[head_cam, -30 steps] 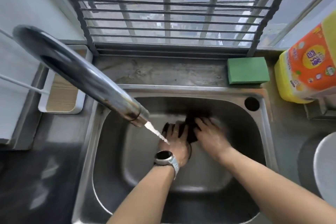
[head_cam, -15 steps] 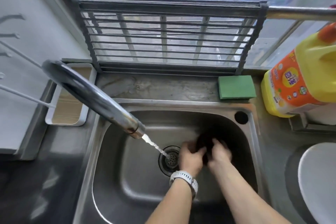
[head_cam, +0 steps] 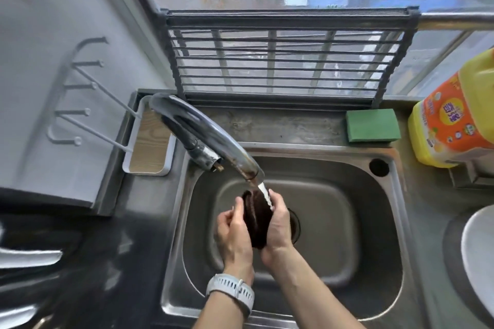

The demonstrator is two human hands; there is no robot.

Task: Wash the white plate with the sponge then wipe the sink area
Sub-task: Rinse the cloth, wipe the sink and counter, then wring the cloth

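Both hands meet over the middle of the steel sink (head_cam: pixel 374 235), closed from either side around a dark brown cloth (head_cam: pixel 257 218). The left hand (head_cam: pixel 235 232) curls its fingers against the cloth's left face; the right hand (head_cam: pixel 279 224) wraps it from the right, thumb near the top. The cloth is bunched into a long wad whose axis runs near to far, its far end directly under the faucet (head_cam: pixel 213 139), where the water stream (head_cam: pixel 266 195) strikes it.

The green sponge (head_cam: pixel 373 125) lies flat on the far ledge of the bench, behind the sink's right corner, well apart from both hands, just left of the yellow detergent bottle (head_cam: pixel 454 120). Its long side runs left to right. The white plate (head_cam: pixel 478 256) sits on the bench to the right of the sink, partly cut off by the frame edge.

Sponge and plate both lie right of the hands, so the right hand is nearer to each. Judging by this, the cloth rinse serves the wiping stage, and a reach far-right would fall to the right hand once it lets go.
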